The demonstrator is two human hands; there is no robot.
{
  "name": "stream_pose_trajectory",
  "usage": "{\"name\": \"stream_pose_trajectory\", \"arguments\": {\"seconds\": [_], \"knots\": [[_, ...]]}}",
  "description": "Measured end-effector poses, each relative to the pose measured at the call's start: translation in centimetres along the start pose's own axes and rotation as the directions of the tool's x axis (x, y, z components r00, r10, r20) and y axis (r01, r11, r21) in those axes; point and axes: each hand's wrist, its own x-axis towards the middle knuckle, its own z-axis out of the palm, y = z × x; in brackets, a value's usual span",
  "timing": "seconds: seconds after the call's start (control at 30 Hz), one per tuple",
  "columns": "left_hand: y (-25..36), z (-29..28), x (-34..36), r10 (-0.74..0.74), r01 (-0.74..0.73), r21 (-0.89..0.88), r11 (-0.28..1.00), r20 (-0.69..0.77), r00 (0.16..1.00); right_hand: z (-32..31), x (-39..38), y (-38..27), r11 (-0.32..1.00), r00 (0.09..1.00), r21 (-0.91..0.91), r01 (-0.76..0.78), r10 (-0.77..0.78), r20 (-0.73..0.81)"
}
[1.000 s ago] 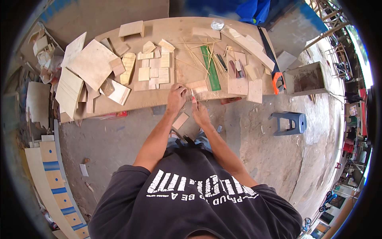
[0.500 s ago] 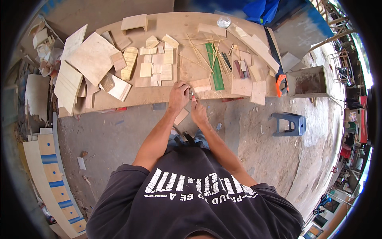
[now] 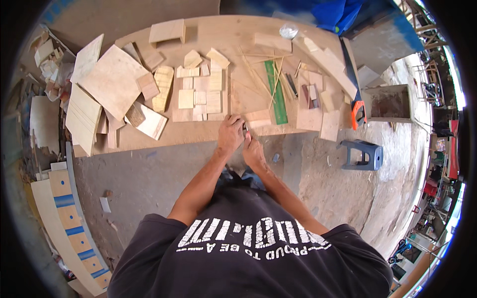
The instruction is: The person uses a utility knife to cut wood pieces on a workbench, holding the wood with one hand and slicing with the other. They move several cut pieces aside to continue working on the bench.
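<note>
My left hand (image 3: pixel 231 132) is closed at the front edge of the plywood bench (image 3: pixel 218 35), its fingertips round something small and dark that I cannot make out. Just right of and below it, my right hand (image 3: pixel 254 153) grips a pink-handled tool (image 3: pixel 248 135), its tip mostly hidden by my left fingers. Beside my fingers a flat wood offcut (image 3: pixel 258 117) lies along the edge. A green ruler (image 3: pixel 276 94) lies among thin sticks to the right. Left of that, small blocks (image 3: pixel 199 98) are grouped on a board.
Plywood offcuts (image 3: pixel 112 79) pile on the bench's left. At its right are a long plank (image 3: pixel 328 67), an orange-handled saw (image 3: pixel 358 114) and a box (image 3: pixel 390 103). A blue plastic stool (image 3: pixel 365 154) stands below right; panels (image 3: pixel 69 213) lean at lower left.
Both hands have shifted slightly right and are closer together, with less of the tool showing between them. The bench sits a little lower in the view than half a second ago.
</note>
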Motion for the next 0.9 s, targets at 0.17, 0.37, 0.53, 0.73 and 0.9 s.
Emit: {"name": "stream_pose_trajectory", "arguments": {"seconds": [0.17, 0.37, 0.53, 0.73, 0.9], "knots": [[-0.3, 0.0, -0.3, -0.005, 0.005, -0.029, 1.000, 0.002, 1.000, -0.1, -0.1, -1.0, 0.997, 0.998, -0.036, -0.069, 0.069, 0.009], [-0.8, 0.7, -0.3, -0.033, 0.026, -0.078, 0.997, -0.077, 0.997, -0.1, 1.1, -0.8, 0.998, 0.998, 0.002, -0.058, 0.058, -0.020], [-0.5, 0.5, -0.1, -0.016, 0.011, -0.074, 0.997, -0.071, 0.997, -1.9, 0.7, 0.3, 0.940, 0.973, 0.274, -0.202, 0.160, 0.167], [-0.9, 0.6, -0.1, -0.030, 0.023, -0.107, 0.994, -0.072, 0.997, -2.9, -0.8, 0.3, 0.981, 0.999, 0.194, -0.029, 0.021, 0.040], [0.0, 0.1, 0.0, -0.048, 0.045, -0.086, 0.995, -0.040, 0.998, -1.6, -0.2, 1.3, 0.991, 0.998, 0.119, 0.054, -0.058, 0.024]]}}
